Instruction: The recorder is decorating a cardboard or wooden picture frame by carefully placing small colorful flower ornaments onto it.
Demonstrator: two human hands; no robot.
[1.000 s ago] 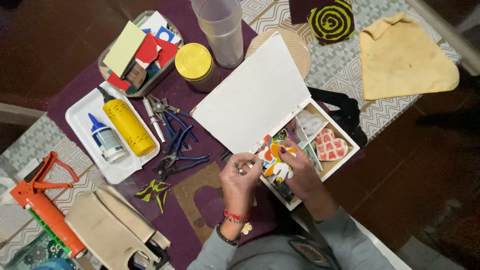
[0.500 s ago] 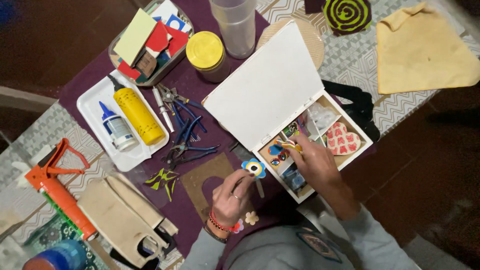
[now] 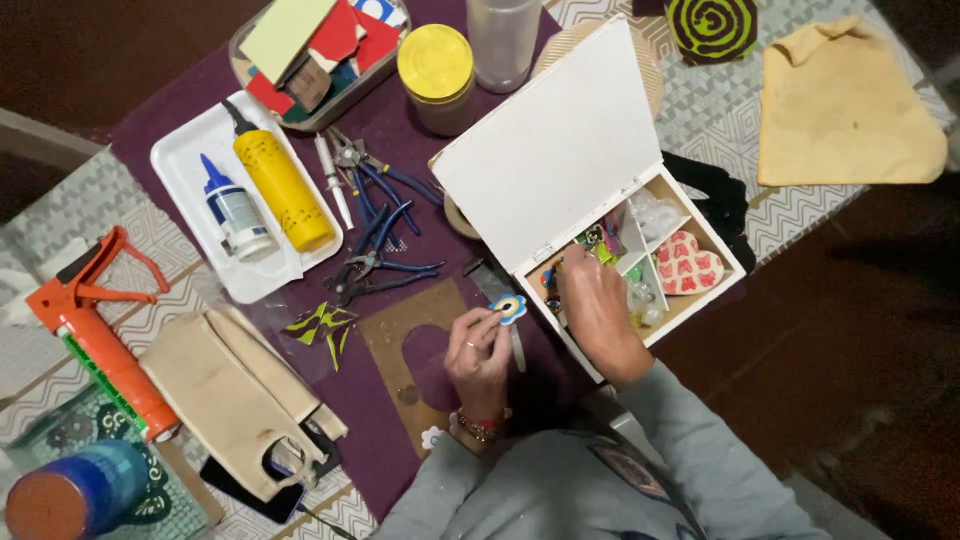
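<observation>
My left hand (image 3: pixel 480 352) pinches a small flower-shaped piece (image 3: pixel 510 307), blue and white with a yellow centre, just above a brown cardboard sheet (image 3: pixel 392 340) with a cut-out hole. My right hand (image 3: pixel 597 305) reaches into the open white compartment box (image 3: pixel 700 300), its fingertips among small colourful trinkets (image 3: pixel 598 240); whether it grips one is hidden. A red and white heart piece (image 3: pixel 688 265) lies in the box's right compartment. The box lid (image 3: pixel 550 150) stands open toward the back.
A white tray (image 3: pixel 180 160) holds a yellow glue bottle (image 3: pixel 280 190) and a small blue-capped bottle (image 3: pixel 235 212). Pliers (image 3: pixel 375 225) lie beside it. Orange caulking gun (image 3: pixel 95 335) at left, beige pouch (image 3: pixel 225 390), yellow-lidded jar (image 3: pixel 437 65), scrap tray (image 3: pixel 300 50), yellow cloth (image 3: pixel 845 105).
My left hand has drawn the flower piece out of the box toward the cardboard sheet. My right hand has stayed in the box, shifting among the trinkets.
</observation>
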